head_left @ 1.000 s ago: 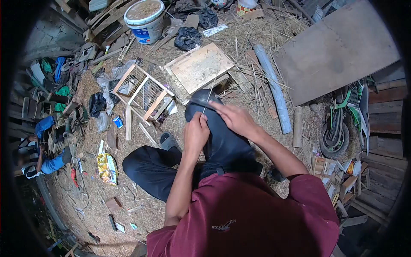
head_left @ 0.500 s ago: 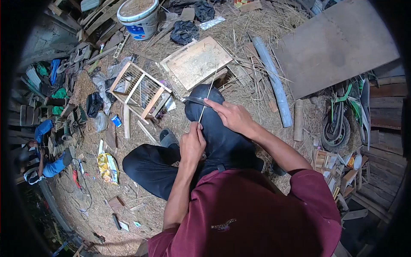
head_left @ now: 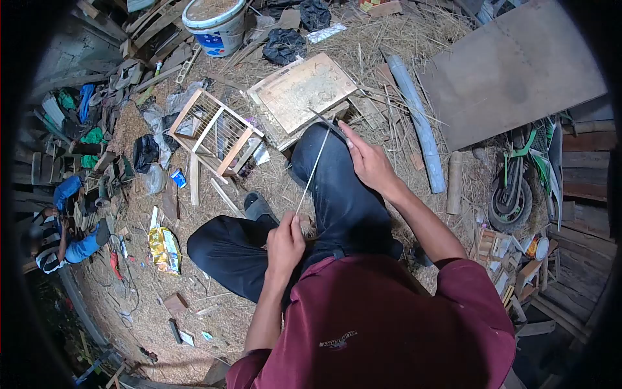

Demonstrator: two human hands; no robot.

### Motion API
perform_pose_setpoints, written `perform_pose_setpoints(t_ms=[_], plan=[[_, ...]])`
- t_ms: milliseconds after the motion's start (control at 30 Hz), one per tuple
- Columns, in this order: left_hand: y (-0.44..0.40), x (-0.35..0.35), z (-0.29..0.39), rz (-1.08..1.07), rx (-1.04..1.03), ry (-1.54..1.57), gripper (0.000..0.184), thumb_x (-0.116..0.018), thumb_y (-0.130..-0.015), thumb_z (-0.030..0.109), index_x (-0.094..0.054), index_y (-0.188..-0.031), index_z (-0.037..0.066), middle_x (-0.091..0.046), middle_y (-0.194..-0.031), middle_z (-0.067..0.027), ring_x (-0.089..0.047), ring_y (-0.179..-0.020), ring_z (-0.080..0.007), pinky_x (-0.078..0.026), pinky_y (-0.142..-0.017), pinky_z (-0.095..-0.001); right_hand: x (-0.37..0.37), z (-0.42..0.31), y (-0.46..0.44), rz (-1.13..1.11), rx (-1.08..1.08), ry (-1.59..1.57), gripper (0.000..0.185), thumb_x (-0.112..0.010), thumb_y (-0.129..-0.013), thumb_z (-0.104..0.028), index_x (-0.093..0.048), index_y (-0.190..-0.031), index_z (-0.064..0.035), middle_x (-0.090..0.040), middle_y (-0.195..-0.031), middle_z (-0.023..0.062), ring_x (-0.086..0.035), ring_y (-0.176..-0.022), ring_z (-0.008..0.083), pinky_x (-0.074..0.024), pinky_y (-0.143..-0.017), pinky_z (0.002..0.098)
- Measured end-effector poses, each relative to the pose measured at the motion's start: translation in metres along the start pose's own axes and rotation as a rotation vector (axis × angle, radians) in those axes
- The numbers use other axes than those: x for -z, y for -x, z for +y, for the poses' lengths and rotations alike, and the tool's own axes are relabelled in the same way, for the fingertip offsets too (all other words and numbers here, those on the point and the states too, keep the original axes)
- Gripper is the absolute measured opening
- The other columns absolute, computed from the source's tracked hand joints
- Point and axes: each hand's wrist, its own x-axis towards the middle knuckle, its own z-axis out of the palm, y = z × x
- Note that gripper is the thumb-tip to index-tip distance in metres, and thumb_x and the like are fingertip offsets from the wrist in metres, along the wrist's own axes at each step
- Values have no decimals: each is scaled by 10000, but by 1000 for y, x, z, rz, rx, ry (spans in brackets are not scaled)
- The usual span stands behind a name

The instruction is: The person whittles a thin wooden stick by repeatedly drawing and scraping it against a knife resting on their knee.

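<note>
A thin pale stick (head_left: 313,174) slants up from my left hand (head_left: 285,246), whose fingers are closed round its lower end. My right hand (head_left: 369,159) grips a dark knife (head_left: 327,122), its blade pointing up and left across the stick's upper end. The knife's handle is mostly hidden in my fingers. Both lie over my raised knee in dark trousers. Just beyond the knee is a low wooden block (head_left: 304,91) with shavings on top. A small wooden cage (head_left: 217,135) with thin bars lies tilted to its left.
A white bucket (head_left: 214,29) stands at the upper left, a bluish pole (head_left: 418,123) and a large board (head_left: 512,74) at the right. A green motorbike (head_left: 518,175) is below the board. Another person (head_left: 71,227) sits at the far left. A yellow packet (head_left: 164,249) lies on the ground.
My right hand and the knife have moved up and right, toward the stick's far end. My left hand has drawn down and left with the stick.
</note>
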Motion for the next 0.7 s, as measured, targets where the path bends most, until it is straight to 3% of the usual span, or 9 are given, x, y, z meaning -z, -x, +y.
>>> perform_pose_setpoints(t_ms=[67,133,400,533,700], plan=[[-28,-11,16,62,-16,26,159,-481,-964,139,-602,-982,36,-659,-776,-221,-644,-695,-431,-488,-586,-522,0,-7,2,-60,198,68,510,-496,-938,-136,-431,-1435,-227,-656,-837,239,-636,-734,430,-507,-647,510],[-62,-26,23,108,-44,-65,178,-483,-970,146,-612,-959,24,-654,-772,-230,-648,-715,-428,-493,-602,-488,-5,-5,7,-163,323,190,558,-509,-910,-119,-420,-1443,-259,-662,-829,199,-643,-721,406,-521,-638,494],[-74,-29,24,22,-10,-238,159,-496,-969,163,-594,-1017,48,-658,-786,-239,-645,-741,-436,-493,-635,-531,-9,-4,-7,-190,241,228,525,-499,-936,-154,-418,-1439,-278,-667,-847,214,-641,-696,405,-516,-621,503],[-56,-29,8,79,-105,-208,154,-515,-951,155,-575,-1061,66,-630,-683,-260,-640,-640,-437,-497,-568,-526,-7,-3,-2,-169,224,204,498,-509,-940,-127,-448,-1422,-240,-659,-875,231,-642,-694,404,-510,-613,488],[-21,-13,3,18,-28,-223,123,-502,-957,103,-590,-1014,39,-650,-745,-222,-647,-675,-415,-486,-547,-486,-6,4,-2,-95,174,183,490,-516,-941,-108,-459,-1416,-217,-641,-849,253,-639,-676,408,-503,-598,476]])
